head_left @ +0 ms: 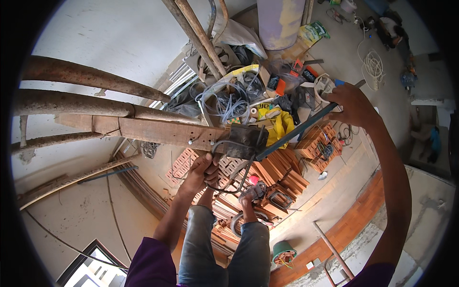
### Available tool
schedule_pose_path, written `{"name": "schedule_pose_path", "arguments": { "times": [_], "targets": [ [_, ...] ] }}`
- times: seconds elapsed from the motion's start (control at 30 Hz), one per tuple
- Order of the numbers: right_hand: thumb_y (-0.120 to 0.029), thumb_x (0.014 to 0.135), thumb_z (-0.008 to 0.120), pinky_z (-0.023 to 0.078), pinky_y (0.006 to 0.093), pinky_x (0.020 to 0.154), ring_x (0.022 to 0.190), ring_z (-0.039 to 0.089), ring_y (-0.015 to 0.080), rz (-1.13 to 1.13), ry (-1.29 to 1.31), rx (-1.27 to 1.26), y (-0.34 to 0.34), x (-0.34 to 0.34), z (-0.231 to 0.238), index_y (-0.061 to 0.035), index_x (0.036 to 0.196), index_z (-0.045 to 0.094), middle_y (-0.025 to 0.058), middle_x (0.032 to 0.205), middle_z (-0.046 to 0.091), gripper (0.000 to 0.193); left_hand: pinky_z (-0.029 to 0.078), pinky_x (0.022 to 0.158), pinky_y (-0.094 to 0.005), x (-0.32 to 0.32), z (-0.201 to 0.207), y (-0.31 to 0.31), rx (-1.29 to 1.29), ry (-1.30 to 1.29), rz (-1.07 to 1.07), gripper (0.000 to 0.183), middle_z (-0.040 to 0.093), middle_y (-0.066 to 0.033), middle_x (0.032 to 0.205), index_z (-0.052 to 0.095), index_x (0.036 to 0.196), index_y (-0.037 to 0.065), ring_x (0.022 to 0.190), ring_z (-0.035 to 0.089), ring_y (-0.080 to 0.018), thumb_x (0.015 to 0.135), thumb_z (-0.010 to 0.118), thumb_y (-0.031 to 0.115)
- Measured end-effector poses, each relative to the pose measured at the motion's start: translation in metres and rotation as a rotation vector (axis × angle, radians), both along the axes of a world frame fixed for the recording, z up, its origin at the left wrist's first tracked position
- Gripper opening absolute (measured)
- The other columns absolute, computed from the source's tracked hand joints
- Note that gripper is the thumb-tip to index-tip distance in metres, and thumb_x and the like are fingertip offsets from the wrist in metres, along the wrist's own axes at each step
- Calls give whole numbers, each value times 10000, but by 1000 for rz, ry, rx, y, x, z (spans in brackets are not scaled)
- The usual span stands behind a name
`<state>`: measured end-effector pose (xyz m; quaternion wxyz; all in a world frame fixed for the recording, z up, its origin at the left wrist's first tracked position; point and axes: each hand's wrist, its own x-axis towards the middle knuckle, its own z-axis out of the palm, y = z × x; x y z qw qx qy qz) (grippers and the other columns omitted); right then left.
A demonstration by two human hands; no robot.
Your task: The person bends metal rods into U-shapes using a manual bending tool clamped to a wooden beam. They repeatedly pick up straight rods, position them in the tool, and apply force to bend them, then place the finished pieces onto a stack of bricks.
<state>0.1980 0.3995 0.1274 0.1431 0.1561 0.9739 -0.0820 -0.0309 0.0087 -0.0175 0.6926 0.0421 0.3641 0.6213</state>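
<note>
A wooden plank (158, 131) juts out in front of me, with a dark metal block (243, 135) fixed at its end and bolts sticking up from its face. Just below that block, my left hand (201, 171) is closed round a thin dark steel rod bent into an angular loop (247, 172). The rod passes close by the block; exactly where they touch is hard to make out. Out to the right, my right hand (350, 103) is wrapped round the far part of a long blue-grey metal bar (302, 127). Its near end meets the block's right side.
Rusty poles (91, 103) stand at the left by the wall. Below are stacked bricks (282, 174), a yellow bag (283, 125), tangled clear hose (229, 98), a purple barrel (279, 24), a green bucket (284, 252) and a coiled white cable (373, 64). My feet stand among the bricks.
</note>
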Motion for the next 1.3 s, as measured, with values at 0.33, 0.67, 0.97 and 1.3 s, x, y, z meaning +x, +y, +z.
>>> {"name": "schedule_pose_path", "arguments": {
  "times": [0.33, 0.67, 0.97, 1.3],
  "targets": [
    [-370, 624, 791, 373, 378, 722, 713, 485, 260, 205, 48, -40, 25, -14, 5, -56, 785, 583, 77, 718, 494, 409, 202, 388, -193, -5, -9, -10, -13, -234, -31, 359, 280, 77, 620, 504, 873, 92, 455, 226, -32, 1030, 384, 392],
    [-244, 636, 802, 384, 412, 736, 764, 486, 298, 156, 114, 0, 9, 3, -11, -40, 892, 572, 99, 808, 526, 401, 163, 371, -184, 4, -13, -14, -18, -211, 42, 339, 259, 92, 592, 480, 860, 114, 432, 189, -16, 1016, 420, 409],
    [-242, 647, 797, 395, 426, 763, 846, 530, 329, 29, 149, 166, -13, 32, -35, -40, 976, 562, 134, 858, 560, 452, 169, 377, -192, 22, -14, -16, -13, 46, 202, 333, 236, 95, 569, 517, 905, 70, 424, 182, -14, 1018, 442, 374],
    [-178, 654, 732, 396, 435, 761, 804, 525, 351, -98, 292, 239, -54, 78, -52, -13, 1000, 573, 148, 819, 547, 415, 158, 360, -183, 25, -16, -14, 26, 18, 252, 314, 233, 96, 558, 515, 908, 64, 414, 182, -2, 1017, 453, 352]
  ]
}}
